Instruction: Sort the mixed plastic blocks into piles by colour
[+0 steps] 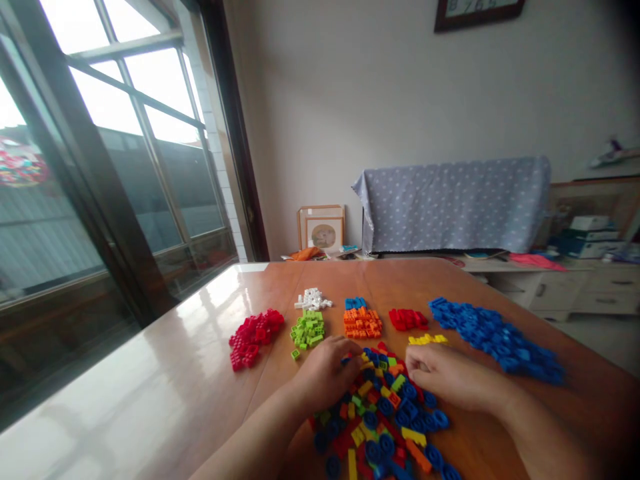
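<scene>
A mixed pile of toy building bricks (385, 407), in blue, yellow, red, green and orange, spreads over the near middle of the table. My left hand (333, 372) reaches over its left upper edge, fingers curved and thumb apart from them, with bricks showing in the gap. On the pile's right side, my right hand (440, 375) is closed with its fingers curled in; whatever they hold is hidden. Just beyond the right hand lies a short row of yellow bricks (427, 339). Lime green bricks (308, 328) sit past my left hand, one standing apart.
Sorted heaps ring the pile: pinkish-red bricks (256, 337), white bricks (313, 298), orange bricks (363, 324), a few blue bricks (355, 303), red bricks (409, 319) and a long blue heap (495, 333). The glossy wooden table (200, 373) stands beside a window (150, 133).
</scene>
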{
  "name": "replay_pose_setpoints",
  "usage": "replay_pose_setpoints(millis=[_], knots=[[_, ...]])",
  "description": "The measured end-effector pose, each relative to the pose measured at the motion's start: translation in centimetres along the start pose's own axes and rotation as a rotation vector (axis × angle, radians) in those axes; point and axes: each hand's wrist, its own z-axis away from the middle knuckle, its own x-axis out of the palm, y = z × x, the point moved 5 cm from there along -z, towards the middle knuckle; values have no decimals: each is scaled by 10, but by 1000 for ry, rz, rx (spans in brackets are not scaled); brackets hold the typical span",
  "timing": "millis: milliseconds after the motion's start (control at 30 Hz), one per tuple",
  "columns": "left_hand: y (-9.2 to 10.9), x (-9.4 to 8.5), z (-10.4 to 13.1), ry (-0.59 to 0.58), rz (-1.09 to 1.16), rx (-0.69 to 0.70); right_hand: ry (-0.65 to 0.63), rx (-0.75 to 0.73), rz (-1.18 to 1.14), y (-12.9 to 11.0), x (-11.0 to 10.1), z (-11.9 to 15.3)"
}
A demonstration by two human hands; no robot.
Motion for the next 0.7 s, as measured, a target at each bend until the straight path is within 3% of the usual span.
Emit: replay_pose_setpoints(millis=[100,333,700], knots=[[12,7,3,-71,-108,80,-26,-8,-14,4,7,-1],[19,15,5,-144,-157,117,-63,11,-31,1,12,-2],[2,-4,2,-19,-153,-5,-25,-2,-52,6,5,-1]])
